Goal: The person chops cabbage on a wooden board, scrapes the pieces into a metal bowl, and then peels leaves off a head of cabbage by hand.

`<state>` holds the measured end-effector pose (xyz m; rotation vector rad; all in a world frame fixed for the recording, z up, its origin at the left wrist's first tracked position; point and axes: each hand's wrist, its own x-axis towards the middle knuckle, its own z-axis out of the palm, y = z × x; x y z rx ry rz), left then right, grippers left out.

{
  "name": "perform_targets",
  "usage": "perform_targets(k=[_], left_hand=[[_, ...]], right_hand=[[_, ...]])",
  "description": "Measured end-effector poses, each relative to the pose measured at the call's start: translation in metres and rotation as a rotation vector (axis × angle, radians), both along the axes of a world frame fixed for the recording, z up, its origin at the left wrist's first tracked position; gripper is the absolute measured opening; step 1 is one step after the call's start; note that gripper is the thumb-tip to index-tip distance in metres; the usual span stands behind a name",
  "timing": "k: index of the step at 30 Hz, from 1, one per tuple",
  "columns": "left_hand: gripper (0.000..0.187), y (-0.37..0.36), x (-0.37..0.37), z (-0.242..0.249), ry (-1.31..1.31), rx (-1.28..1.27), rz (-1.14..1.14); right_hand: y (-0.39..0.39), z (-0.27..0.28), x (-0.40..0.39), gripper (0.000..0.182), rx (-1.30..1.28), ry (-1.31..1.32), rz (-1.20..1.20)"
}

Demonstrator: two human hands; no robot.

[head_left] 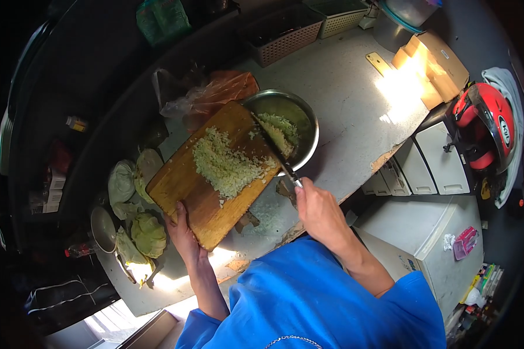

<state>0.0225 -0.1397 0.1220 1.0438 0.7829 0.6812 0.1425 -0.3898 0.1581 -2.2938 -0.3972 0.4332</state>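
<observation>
My left hand (186, 235) grips the near left end of a wooden cutting board (198, 212), its thumb on top. Across the board lies a heap of finely chopped pale green cabbage (224, 163). The board's far end rests over or against the rim of a metal bowl (313, 136), which holds more chopped cabbage (280, 125). In my right hand (320, 212) is the handle of a knife (273, 146). Its dark blade lies across the board's far end, beside the bowl's opening.
Cabbage heads (148, 234) and a pale bowl (103, 229) are at the left. An orange plastic bag (230, 87) lies behind the board. Baskets (285, 43), a phone (378, 63) and cardboard boxes (439, 58) stand along the back. A red helmet (489, 119) is at right.
</observation>
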Motion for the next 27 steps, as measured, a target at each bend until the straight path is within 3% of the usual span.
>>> perform_targets(k=[5, 9, 11, 14, 20, 27], left_hand=[[0.051, 0.002, 0.000, -0.004, -0.012, 0.016, 0.007], [0.053, -0.001, 0.001, 0.000, -0.019, -0.007, 0.022], [0.053, -0.003, 0.002, 0.003, -0.015, -0.018, 0.034], [0.051, -0.005, 0.002, 0.005, -0.003, -0.016, 0.068], [0.049, -0.008, 0.004, 0.006, -0.033, 0.011, 0.040], [0.054, -0.008, 0.004, 0.006, -0.071, -0.027, 0.017]], right_hand=[[-0.021, -0.007, 0.014, 0.025, -0.017, -0.126, -0.074], [-0.031, -0.001, 0.019, 0.024, 0.002, -0.017, 0.017], [-0.031, -0.018, 0.022, 0.022, -0.018, -0.104, -0.033], [-0.023, -0.001, 0.020, 0.021, 0.018, -0.059, -0.048], [0.016, 0.034, -0.021, 0.025, 0.164, -0.017, 0.253], [0.037, 0.008, -0.037, 0.026, 0.154, -0.017, 0.304]])
